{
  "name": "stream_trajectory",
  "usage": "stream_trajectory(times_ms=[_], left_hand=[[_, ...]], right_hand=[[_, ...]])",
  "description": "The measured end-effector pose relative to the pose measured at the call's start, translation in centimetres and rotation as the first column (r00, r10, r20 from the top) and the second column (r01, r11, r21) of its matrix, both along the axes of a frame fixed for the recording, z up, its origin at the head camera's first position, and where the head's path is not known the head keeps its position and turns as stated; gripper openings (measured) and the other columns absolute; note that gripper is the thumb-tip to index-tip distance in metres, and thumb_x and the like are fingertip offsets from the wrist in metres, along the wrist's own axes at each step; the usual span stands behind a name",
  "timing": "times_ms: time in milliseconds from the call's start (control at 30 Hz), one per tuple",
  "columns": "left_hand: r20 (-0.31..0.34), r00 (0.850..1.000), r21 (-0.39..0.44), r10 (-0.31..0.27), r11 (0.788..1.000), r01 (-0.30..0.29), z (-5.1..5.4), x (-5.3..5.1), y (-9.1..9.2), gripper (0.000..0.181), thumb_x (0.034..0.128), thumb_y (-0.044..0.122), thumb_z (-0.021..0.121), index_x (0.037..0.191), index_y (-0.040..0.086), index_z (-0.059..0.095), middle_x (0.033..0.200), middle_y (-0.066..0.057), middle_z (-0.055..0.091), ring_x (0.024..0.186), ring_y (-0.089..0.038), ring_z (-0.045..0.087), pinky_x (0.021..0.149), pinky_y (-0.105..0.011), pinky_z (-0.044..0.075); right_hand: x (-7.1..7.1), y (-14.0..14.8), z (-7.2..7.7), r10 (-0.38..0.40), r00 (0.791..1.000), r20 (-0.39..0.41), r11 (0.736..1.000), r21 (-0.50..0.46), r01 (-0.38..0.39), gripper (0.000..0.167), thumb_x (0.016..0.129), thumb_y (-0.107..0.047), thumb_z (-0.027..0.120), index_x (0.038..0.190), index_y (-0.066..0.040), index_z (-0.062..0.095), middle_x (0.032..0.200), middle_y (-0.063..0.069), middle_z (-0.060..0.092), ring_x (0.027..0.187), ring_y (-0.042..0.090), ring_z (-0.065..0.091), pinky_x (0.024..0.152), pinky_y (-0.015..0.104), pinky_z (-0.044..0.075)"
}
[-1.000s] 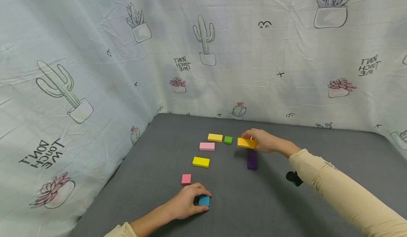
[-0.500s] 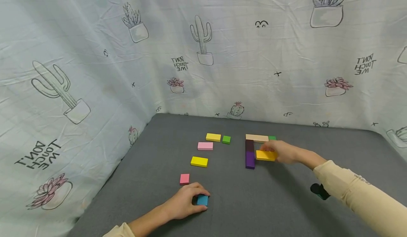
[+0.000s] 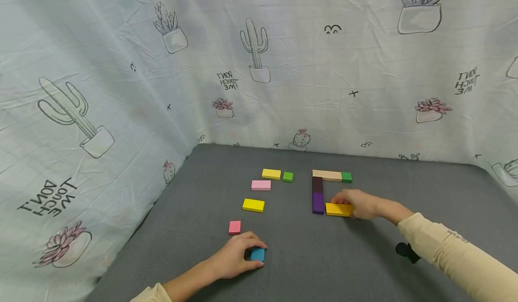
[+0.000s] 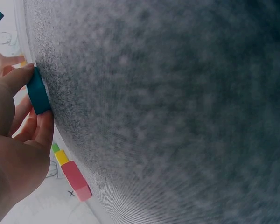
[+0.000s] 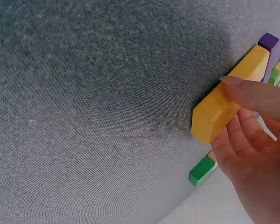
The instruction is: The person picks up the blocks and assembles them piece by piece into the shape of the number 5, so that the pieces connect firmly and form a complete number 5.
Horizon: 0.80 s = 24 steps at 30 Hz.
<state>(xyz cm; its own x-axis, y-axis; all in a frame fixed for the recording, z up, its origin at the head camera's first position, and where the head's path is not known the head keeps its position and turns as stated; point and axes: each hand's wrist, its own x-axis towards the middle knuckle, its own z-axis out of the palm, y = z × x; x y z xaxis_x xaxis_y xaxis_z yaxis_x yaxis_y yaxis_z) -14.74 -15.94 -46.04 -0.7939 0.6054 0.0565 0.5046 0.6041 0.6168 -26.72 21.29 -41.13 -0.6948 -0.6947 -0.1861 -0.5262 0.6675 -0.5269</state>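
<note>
My right hand [image 3: 360, 204] pinches an orange-yellow block [image 3: 338, 209] between thumb and fingers, beside the near end of a purple block [image 3: 318, 203]. In the right wrist view the orange-yellow block [image 5: 228, 95] lies lengthwise with its far end close to the purple block [image 5: 269, 42]. Beyond the purple one, a dark maroon block [image 3: 317, 184] continues the line to a beige block [image 3: 327, 175], whose right end meets a green block [image 3: 346, 177]. Near the front, my left hand [image 3: 232, 258] holds a blue block [image 3: 257, 254] on the table between thumb and fingers; its side shows as teal [image 4: 38, 91] in the left wrist view.
Left of the row lie a yellow block [image 3: 253, 205], a pink block [image 3: 261, 185], a coral-pink block [image 3: 234, 227], a pale yellow block [image 3: 271, 174] and a small light-green block [image 3: 288, 177]. Patterned cloth [image 3: 307, 68] rises behind the grey table [image 3: 291, 266].
My right hand carried the orange-yellow block from above the dark blocks to their right, then down and nearer, beside the purple one's near end. My left hand stays on the blue block.
</note>
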Motion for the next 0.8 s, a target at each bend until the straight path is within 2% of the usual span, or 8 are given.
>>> stream_trajectory(times_ms=[467,800], left_hand=[[-0.019,1.000,-0.001,0.002,1.000,-0.002,0.09,0.08,-0.01,0.029,0.0849,0.023,0.074,0.110,0.011,0.068,0.104,0.009,0.057,0.094,-0.004,0.052,0.079,-0.019,0.046],[-0.023,1.000,0.003,0.000,1.000,0.000,0.08,0.11,0.05,0.029,0.0851,0.023,0.074,0.110,0.011,0.068,0.104,0.009,0.057,0.094,-0.004,0.052,0.079,-0.020,0.046]], right_hand=[[-0.10,-0.12,-0.57,0.034,0.999,-0.028,0.999,-0.018,-0.034,0.049,0.074,0.017,0.069,0.119,0.000,0.059,0.105,0.005,0.054,0.100,0.029,0.053,0.088,0.051,0.044],[-0.02,0.01,-0.66,0.067,0.994,-0.084,0.997,-0.027,-0.070,0.048,0.075,0.018,0.067,0.119,0.000,0.060,0.107,0.007,0.056,0.102,0.031,0.053,0.089,0.052,0.044]])
